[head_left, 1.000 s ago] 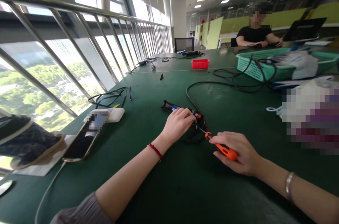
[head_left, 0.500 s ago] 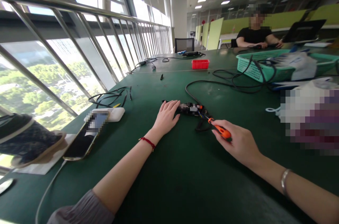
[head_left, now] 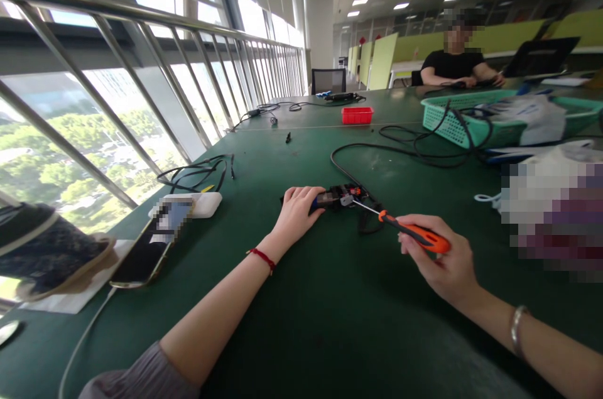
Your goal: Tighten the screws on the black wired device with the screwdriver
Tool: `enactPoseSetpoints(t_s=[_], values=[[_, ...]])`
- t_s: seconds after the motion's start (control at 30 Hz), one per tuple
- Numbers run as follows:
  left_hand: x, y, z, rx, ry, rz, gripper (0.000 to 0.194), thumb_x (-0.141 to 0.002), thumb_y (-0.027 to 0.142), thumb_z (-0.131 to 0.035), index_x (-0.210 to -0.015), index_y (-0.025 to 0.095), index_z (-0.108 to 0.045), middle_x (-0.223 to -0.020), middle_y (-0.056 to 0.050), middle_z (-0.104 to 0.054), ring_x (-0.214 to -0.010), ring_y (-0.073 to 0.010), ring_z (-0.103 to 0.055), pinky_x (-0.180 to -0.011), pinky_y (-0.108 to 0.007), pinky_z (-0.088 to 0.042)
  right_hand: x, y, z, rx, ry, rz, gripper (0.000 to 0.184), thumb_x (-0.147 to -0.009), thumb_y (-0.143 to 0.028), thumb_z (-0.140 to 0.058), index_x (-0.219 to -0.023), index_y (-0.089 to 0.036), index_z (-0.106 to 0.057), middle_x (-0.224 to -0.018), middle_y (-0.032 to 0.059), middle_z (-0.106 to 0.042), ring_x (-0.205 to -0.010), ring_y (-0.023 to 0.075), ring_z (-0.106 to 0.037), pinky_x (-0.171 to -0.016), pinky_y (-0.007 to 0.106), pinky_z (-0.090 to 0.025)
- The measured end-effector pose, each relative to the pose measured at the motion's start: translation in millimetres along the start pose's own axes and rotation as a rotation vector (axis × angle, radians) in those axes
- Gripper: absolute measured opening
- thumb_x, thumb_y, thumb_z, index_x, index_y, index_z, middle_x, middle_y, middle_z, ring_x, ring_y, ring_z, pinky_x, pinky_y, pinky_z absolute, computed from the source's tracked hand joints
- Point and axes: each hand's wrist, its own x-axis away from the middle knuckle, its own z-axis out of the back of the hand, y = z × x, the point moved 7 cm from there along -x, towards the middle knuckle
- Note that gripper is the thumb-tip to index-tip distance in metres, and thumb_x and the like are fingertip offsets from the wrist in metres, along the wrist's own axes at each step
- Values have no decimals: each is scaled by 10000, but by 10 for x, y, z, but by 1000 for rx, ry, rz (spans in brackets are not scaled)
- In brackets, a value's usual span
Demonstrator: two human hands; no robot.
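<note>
My left hand (head_left: pixel 298 212) lies over the left end of a dark corded device (head_left: pixel 333 198), its fingers curled around the body. The device's inside shows at its right half, with a grey block and small red-orange parts. In my right hand (head_left: pixel 445 261) is a screwdriver (head_left: pixel 414 232) with an orange and black handle, held by the fingers and thumb. Its thin metal shaft points left, and the tip is at the grey block; whether it touches cannot be told. A short black loop of cable (head_left: pixel 370 223) hangs below the device's right end.
A black cord (head_left: pixel 358 146) runs from the device toward a green basket (head_left: pixel 499 132) holding bags. A red tray (head_left: pixel 357 115) stands farther back. At left lie a phone (head_left: pixel 153 242), a white case (head_left: pixel 207 204) and black cables (head_left: pixel 198 169). A person (head_left: pixel 455 63) sits at the far right.
My right hand has drawn back to the right with the screwdriver, so more of its shaft shows. The device has shifted and turned slightly under my left hand.
</note>
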Motion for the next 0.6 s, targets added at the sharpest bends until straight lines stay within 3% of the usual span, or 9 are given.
enactPoseSetpoints(t_s=[0.23, 0.6], values=[[5, 1, 3, -18, -21, 21, 364, -846, 238, -610, -1193, 237, -502, -1121, -35, -625, -1051, -225, -546, -971, -393, -346, -23, -11, -56, 3, -62, 27, 149, -868, -215, -548, -1014, -206, -579, -756, -1, -665, -534, 95, -619, -542, 213, -524], [7, -5, 2, -16, -16, 15, 365, -845, 253, -610, -1195, 236, -506, -1129, -35, -630, -1048, -232, -552, -957, -398, -366, -37, 39, -107, -39, -125, -64, 158, -868, -257, -548, -1014, -207, -582, -762, 3, -673, -517, 103, -620, -518, 219, -520]])
